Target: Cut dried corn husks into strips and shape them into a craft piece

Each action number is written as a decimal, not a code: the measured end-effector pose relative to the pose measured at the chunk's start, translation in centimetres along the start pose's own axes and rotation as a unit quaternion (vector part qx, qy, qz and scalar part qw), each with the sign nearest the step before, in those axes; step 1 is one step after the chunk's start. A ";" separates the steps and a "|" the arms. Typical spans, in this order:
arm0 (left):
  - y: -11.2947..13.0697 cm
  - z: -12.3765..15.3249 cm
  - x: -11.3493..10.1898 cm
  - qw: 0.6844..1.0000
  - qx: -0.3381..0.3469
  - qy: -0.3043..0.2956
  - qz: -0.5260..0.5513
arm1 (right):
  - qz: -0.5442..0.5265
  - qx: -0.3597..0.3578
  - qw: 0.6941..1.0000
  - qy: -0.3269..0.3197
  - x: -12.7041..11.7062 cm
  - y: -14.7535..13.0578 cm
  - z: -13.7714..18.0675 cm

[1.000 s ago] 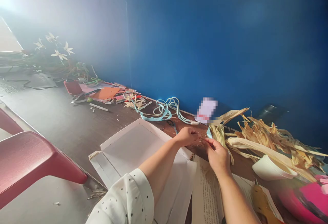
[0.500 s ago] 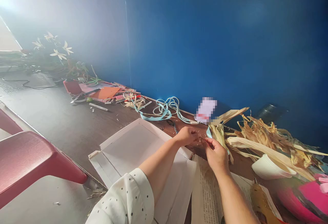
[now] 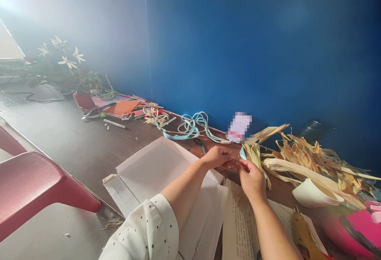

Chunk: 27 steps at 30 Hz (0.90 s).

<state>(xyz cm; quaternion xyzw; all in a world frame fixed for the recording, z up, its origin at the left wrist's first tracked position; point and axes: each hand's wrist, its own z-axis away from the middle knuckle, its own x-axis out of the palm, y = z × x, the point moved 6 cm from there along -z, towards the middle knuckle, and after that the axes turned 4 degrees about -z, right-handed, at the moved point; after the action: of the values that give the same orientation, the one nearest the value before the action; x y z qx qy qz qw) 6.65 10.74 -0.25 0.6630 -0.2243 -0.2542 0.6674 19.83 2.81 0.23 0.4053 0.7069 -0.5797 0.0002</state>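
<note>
My left hand (image 3: 218, 157) and my right hand (image 3: 251, 177) meet over the dark table, fingertips almost touching. Both are closed in a pinch on something small and thin between them, too small to make out. Just right of my right hand lies a bundle of pale corn husks (image 3: 253, 155) with a light blue ribbon (image 3: 243, 153) at its edge. Behind my left hand is a pair of dark scissors (image 3: 200, 144), partly seen. Below my forearms are an open white cardboard box (image 3: 162, 164) and printed pages (image 3: 238, 220).
Dried husks (image 3: 312, 153), a white cup (image 3: 317, 194), a yellow glue gun (image 3: 302, 232) and a pink object (image 3: 354, 232) crowd the right. Along the blue partition (image 3: 238, 53) lie a coiled cord (image 3: 205, 123) and coloured paper (image 3: 123, 108). A red chair (image 3: 35, 184) stands left.
My fingertips have shifted very slightly and sit a little closer together. Everything else on the table stays where it was.
</note>
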 end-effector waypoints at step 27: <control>0.5 0.1 -0.7 0.973 0.062 0.057 -0.214 | 0.009 0.017 1.000 -0.024 0.1 0.1 -0.1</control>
<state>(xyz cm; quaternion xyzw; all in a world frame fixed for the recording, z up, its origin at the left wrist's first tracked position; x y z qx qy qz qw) 6.08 11.12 0.30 0.7494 -0.0539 -0.3381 0.5668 19.89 2.94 0.10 0.3973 0.6934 -0.6009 0.0158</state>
